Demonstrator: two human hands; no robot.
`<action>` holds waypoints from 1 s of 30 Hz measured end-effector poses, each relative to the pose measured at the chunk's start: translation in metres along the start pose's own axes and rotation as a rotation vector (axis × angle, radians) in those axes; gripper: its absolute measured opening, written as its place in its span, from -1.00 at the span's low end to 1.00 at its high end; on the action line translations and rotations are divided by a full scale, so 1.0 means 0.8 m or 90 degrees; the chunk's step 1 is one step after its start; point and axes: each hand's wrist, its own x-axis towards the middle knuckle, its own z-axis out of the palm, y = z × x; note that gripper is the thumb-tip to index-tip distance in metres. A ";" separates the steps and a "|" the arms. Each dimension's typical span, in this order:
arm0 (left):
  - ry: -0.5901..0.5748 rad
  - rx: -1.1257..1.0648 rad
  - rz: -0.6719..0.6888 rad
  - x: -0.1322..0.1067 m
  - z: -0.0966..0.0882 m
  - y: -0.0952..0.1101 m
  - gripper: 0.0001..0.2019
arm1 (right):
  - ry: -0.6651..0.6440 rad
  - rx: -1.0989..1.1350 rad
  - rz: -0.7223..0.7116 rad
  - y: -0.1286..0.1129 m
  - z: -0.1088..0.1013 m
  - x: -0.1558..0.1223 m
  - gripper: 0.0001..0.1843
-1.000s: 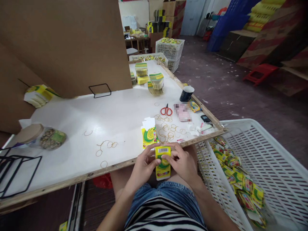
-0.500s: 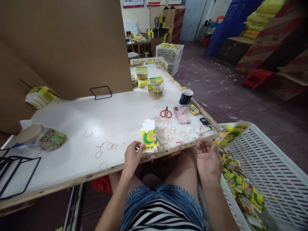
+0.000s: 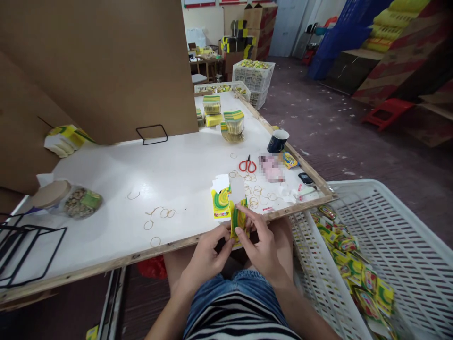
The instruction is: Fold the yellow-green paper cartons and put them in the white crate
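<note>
In front of my lap, at the table's near edge, both hands hold a small yellow-and-green printed carton [image 3: 238,223] upright, with a pale flap standing up at its top. My left hand [image 3: 212,250] pinches its lower left side. My right hand [image 3: 261,243] has thumb and fingers on its face and right side. Just behind it on the table lie flat yellow-green cartons [image 3: 220,202] with white flaps, partly covered by the held one. Whether anything is inside the held carton I cannot tell.
Scattered rubber bands [image 3: 165,213], red-handled scissors [image 3: 247,164], a dark mug [image 3: 278,140] and bundled card stacks [image 3: 233,123] are on the white table. A white crate [image 3: 406,236] of yellow packets stands at my right. A jar [image 3: 81,202] and black wire racks [image 3: 31,245] are at left.
My right hand has come from beside the crate, where a blurred yellow-green piece was at its fingers, to meet my left hand. Left hand moved slightly nearer me; both now grip a carton.
</note>
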 end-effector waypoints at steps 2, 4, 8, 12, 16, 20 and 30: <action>-0.012 -0.015 -0.004 -0.003 0.006 0.002 -0.79 | 0.001 -0.001 0.011 0.001 0.001 0.000 -0.62; -0.015 -0.066 -0.022 -0.005 0.013 -0.002 -0.79 | 0.030 0.015 0.035 0.002 0.001 -0.003 -0.67; -0.040 -0.342 -0.081 -0.001 0.031 -0.013 -0.67 | 0.039 0.091 0.052 0.001 0.006 -0.016 -0.68; -0.109 -0.534 -0.153 0.004 0.042 -0.021 -0.48 | 0.019 0.145 0.055 0.001 0.011 -0.024 -0.69; -0.076 -0.603 -0.202 0.005 0.044 -0.028 -0.51 | 0.033 0.165 0.058 0.000 0.011 -0.024 -0.75; 0.009 -0.651 -0.234 0.005 0.045 -0.037 -0.58 | 0.152 0.121 0.069 0.000 0.011 -0.022 -0.62; 0.110 -0.386 -0.191 0.009 0.041 -0.032 -0.60 | 0.069 0.051 0.174 0.010 -0.002 -0.012 -0.77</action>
